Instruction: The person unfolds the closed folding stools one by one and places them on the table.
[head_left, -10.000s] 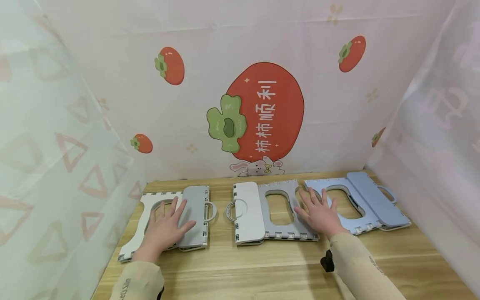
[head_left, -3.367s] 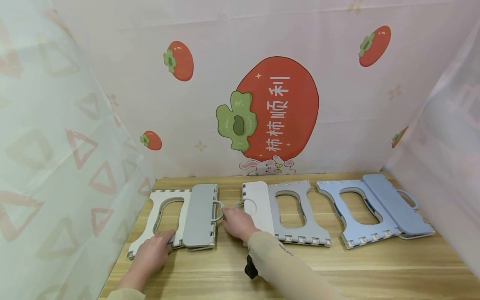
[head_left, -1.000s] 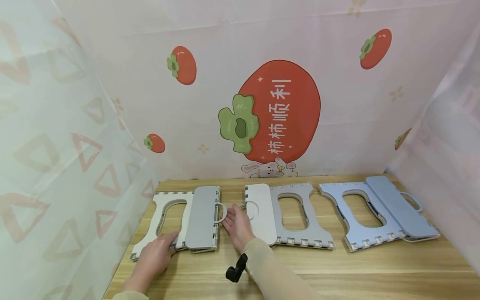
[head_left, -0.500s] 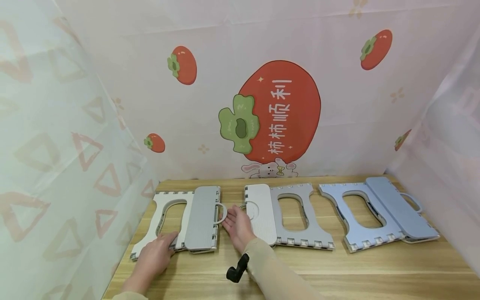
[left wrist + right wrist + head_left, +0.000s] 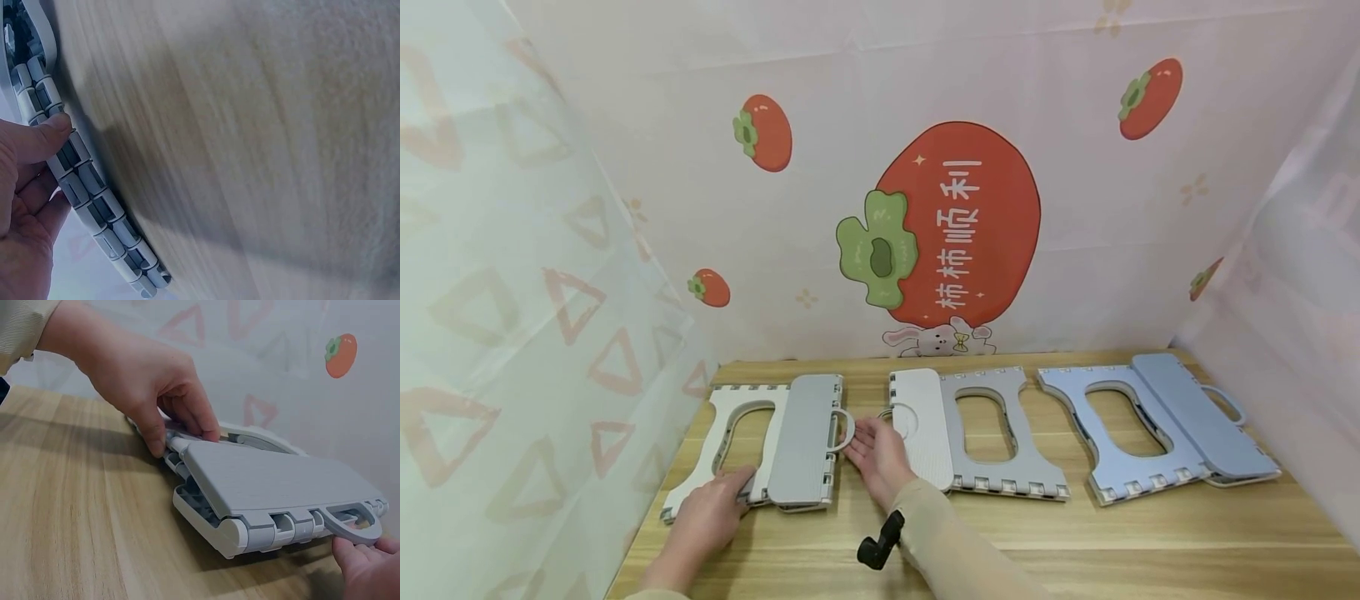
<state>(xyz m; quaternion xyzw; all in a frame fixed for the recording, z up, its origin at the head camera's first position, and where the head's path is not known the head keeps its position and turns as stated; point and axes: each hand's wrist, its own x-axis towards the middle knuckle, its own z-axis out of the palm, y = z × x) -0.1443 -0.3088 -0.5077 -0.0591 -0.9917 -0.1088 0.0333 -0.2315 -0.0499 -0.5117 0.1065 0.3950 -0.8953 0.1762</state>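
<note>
A folded step stool [image 5: 806,437], white with a grey top panel, lies at the left of the table. My left hand [image 5: 711,512] grips its near hinged edge, thumb on one side and fingers on the other, as the left wrist view shows with the hinge segments [image 5: 90,187]. At the stool's right side my right hand [image 5: 880,457] is palm up, fingers hooked under the grey carry handle [image 5: 353,534]. In the right wrist view the handle side tilts up, a dark shadow under it. The undersides of the right fingers' hold are partly hidden.
A second folded stool, white and grey [image 5: 992,433], lies just right of my right hand, its handle partly behind that hand. Farther right is a blue folded stool [image 5: 1150,425]. A printed curtain [image 5: 820,200] encloses the wooden table [image 5: 1075,542] at back and sides.
Both hands earlier lay spread over the stools. My left hand has since gripped the left stool's near edge, and my right has crossed to its handle. Its panel has just shifted slightly nearer.
</note>
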